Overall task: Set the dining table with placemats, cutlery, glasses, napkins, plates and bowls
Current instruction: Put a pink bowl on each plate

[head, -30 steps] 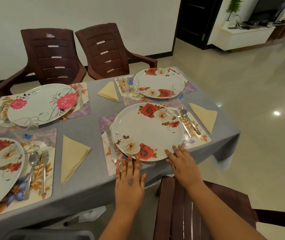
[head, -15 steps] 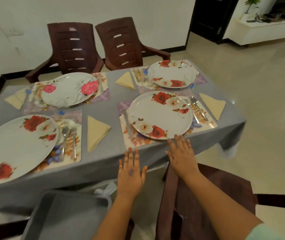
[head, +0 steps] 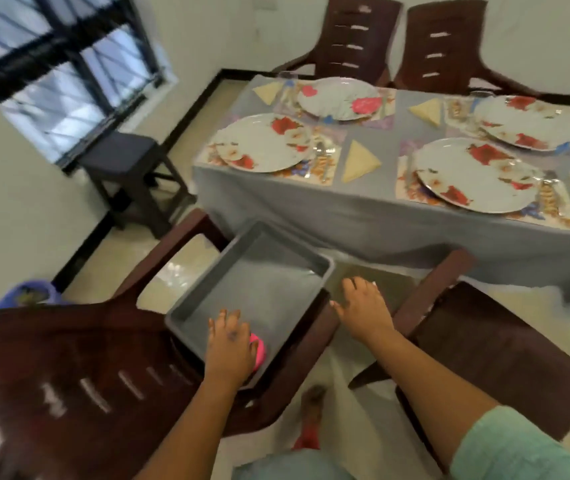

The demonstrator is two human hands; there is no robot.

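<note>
— Head view was blurred; what did the table (head: 363, 216) look like?

— It wore a grey cloth and carried four floral placemats, each with a large flowered plate on it. The nearest plate (head: 477, 174) lay at the right, another plate (head: 263, 142) at the left, and two more sat behind them. Folded yellow napkins lay between the settings, one napkin (head: 358, 161) between the two front mats. Cutlery (head: 321, 157) rested on the mat just right of the left plate.

— And the hands?

— Both were off the table, over the chairs in front of it. The left hand (head: 230, 341) reached into a grey tray (head: 259, 289) that sat on the seat of a dark brown chair (head: 79, 358), its fingers loosely spread above a pink object (head: 259, 351) in the tray's near corner. Whether it touched the object, I could not tell. The right hand (head: 363, 311) hovered just beside the tray's right edge, fingers relaxed and slightly apart, holding nothing.

— The room?

— White walls, a pale glossy floor, a barred window (head: 65, 64) at upper left with a dark stool (head: 127, 168) beneath it, and two brown chairs behind the table.
</note>
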